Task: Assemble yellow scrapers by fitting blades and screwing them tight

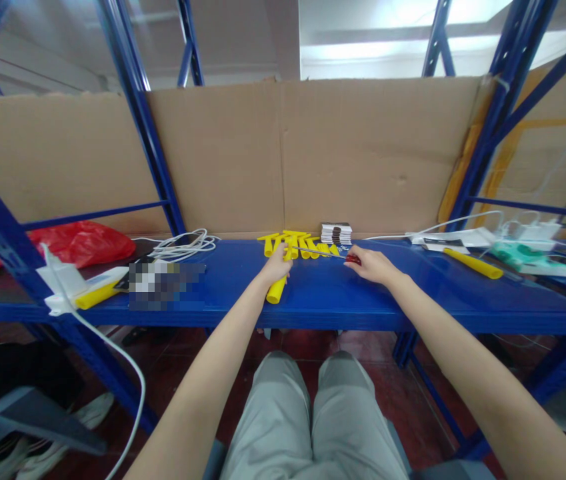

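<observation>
My left hand [277,267] is closed around a yellow T-shaped piece [276,291], whose thick tubular handle points toward me. In my right hand [370,265] is a screwdriver, its red handle [353,259] in my fingers. The screwdriver's thin metal shaft [319,252] runs left, with its tip close to the head of the yellow piece; whether it touches cannot be made out. Just behind my left hand, several more yellow T-shaped pieces [307,248] lie in a row on the blue bench [233,280].
A stack of small printed cards or leaflets [336,233] stands by the cardboard backing [213,153]. Leftward are a coiled white cable [187,245] and a red plastic bag [83,241]. On the right lie another yellow handle [473,264], a green-and-white item [530,259] and cables.
</observation>
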`<state>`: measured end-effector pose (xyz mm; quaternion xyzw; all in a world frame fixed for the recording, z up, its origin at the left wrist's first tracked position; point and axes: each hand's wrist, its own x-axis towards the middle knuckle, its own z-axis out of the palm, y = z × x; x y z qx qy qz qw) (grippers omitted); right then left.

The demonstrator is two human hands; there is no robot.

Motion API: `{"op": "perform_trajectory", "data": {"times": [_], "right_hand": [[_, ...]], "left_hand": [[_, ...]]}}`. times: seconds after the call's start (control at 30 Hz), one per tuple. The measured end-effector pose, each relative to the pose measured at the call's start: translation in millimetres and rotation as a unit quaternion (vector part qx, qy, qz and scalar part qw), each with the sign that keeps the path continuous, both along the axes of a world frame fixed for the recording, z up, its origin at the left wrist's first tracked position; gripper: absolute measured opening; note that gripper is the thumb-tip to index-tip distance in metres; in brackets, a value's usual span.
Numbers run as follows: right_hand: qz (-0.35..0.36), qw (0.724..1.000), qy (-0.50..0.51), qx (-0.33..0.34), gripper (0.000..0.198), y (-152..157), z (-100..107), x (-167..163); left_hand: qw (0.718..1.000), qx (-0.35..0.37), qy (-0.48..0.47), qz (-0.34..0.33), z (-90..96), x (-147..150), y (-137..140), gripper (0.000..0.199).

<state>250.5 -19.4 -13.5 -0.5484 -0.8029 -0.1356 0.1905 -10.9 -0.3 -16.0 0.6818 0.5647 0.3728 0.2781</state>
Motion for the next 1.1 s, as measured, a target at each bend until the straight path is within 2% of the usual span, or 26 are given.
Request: {"op": "perform_trajectory", "data": {"times": [0.23,0.73,1.1], "right_hand": [[-0.001,1.000,-0.006,0.013,0.018,0.8,-1.2,0.4],[-0.012,1.000,-0.008,-0.009,0.018,2.6,-1.1,1.5],[-0.037,0.996,0.019,-0.077,0.016,16.5,-7.6,15.4]], "left_hand": [[1.000,-0.006,0.003,0.005,1.1,0.7,-0.9,0.058],[1.000,-0.003,-0.006,-0.003,1.0,2.6,-1.5,0.059],[0.999,-0.013,-0.040,0.004,1.1,2.2,-2.5,0.060]]}}
